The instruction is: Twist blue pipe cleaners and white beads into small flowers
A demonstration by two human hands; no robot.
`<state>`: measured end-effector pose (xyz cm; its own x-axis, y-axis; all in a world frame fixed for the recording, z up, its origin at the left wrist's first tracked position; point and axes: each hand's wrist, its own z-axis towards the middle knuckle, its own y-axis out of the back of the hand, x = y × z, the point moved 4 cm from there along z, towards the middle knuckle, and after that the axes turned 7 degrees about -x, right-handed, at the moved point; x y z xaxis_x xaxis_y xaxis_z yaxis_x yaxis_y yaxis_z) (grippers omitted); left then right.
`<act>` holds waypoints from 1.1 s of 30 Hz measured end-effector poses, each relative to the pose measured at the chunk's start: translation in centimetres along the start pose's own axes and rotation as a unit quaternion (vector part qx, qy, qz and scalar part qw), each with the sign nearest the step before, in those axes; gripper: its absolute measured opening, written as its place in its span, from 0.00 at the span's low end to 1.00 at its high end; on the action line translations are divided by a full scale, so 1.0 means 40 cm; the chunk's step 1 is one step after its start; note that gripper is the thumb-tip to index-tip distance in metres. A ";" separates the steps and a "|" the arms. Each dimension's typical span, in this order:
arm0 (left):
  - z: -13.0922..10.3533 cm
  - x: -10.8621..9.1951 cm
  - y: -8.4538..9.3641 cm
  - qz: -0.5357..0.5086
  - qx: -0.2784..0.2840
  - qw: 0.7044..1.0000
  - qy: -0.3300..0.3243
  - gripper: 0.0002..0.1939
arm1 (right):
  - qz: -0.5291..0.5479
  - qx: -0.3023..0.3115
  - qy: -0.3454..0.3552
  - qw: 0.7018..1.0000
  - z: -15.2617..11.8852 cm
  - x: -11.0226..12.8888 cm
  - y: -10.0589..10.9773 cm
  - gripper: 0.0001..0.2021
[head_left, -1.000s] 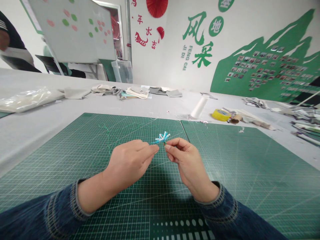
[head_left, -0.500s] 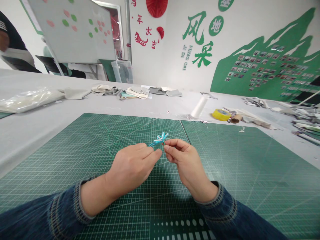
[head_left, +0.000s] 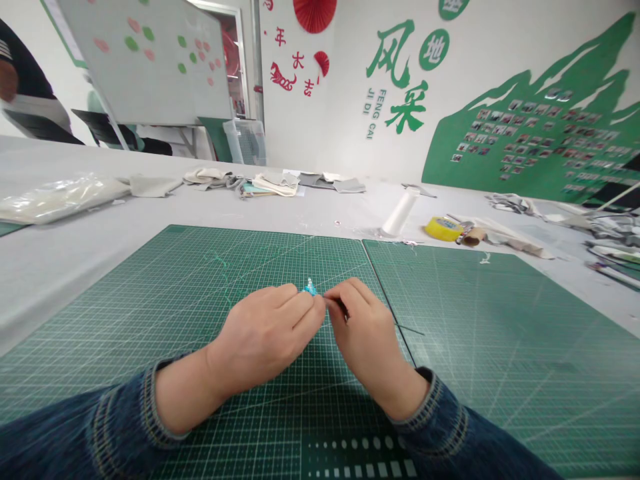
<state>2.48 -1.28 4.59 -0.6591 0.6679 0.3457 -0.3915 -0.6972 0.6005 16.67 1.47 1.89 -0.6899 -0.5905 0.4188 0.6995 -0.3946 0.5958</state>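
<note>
Sleeves [head_left: 110,420] nearest, both denim, coming in from the bottom corners. Then the hands, close together above a green cutting mat [head_left: 170,293]. Left hand [head_left: 265,333] curled in pretty narrow, fingers closed around the base of a tiny blue-and-white beaded piece [head_left: 310,288], with only the top bit poking out above the knuckles. Right hand [head_left: 367,340] narrow too, pinched onto something thin and dark right by the left thumb. Wire or thread? Can't tell, honestly. Also a thin green strand [head_left: 411,330] out past the right hand, over the second mat [head_left: 500,333]; maybe part of the same bit, maybe not.

Looks like fiddly fingertip work at the base of the beads, imo. Probably calls for a steady hold on the left next and a light, controlled pinch on the right, without squashing the beads.

Farther out on the pale table [head_left: 300,213]: white cone [head_left: 399,213], yellow tape roll [head_left: 443,229], then fabric scraps [head_left: 274,185]. Way at the back, whiteboard [head_left: 160,73] with pink and green shapes, plus a person [head_left: 27,63] in a dark top off to the left.
</note>
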 end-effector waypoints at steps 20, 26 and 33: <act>-0.048 0.168 -0.095 -0.302 0.135 0.875 0.353 0.07 | 0.099 0.063 0.064 0.991 0.001 0.023 -0.006 0.09; -0.074 0.156 -0.151 -0.520 0.151 0.684 0.489 0.06 | 0.215 0.039 -0.072 0.973 0.019 0.000 0.004 0.06; -0.070 0.097 -0.167 -0.562 0.124 0.602 0.554 0.08 | 0.428 0.025 -0.338 0.838 0.011 -0.054 -0.025 0.03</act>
<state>0.76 5.25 -0.10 -0.1459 0.0015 -0.9893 -0.9722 0.1847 0.1436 17.38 3.45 0.72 0.1014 -0.1018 0.9896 0.9948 0.0098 -0.1010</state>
